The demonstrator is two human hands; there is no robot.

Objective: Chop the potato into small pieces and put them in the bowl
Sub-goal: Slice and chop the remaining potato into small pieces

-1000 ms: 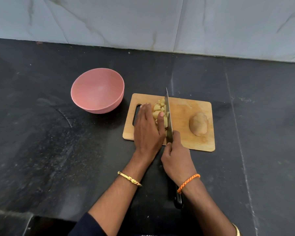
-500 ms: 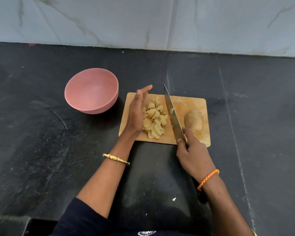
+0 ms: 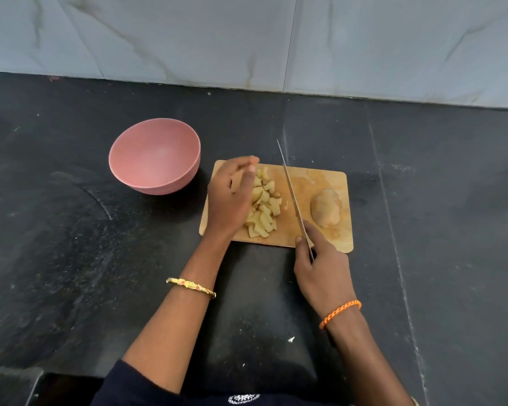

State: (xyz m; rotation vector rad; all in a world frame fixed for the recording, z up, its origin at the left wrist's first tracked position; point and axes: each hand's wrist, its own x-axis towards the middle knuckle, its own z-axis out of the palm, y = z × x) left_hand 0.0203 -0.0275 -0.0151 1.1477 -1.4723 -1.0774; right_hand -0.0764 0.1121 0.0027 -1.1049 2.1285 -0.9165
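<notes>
Left hand [image 3: 229, 200] loosely curled over pale chopped potato pieces [image 3: 264, 206], right hand [image 3: 323, 268] gripping long steel knife [image 3: 291, 189], empty round pink bowl [image 3: 156, 155] beyond left hand

Cutting board [image 3: 320, 177] on surface [image 3: 71, 259]; bowl [image 3: 156, 159] left of board. On board: potato pieces [image 3: 264, 206] left, knife [image 3: 291, 189] between, potato half [image 3: 326, 208] right.

Left wrist: gold bangle [image 3: 191, 288] with small pink-red accents. Right wrist: braided orange thread bracelet [image 3: 340, 313]. Near edge: dark navy sleeve [image 3: 121, 385] on the left arm; small white printed mark [image 3: 243, 398] on the garment.
</notes>
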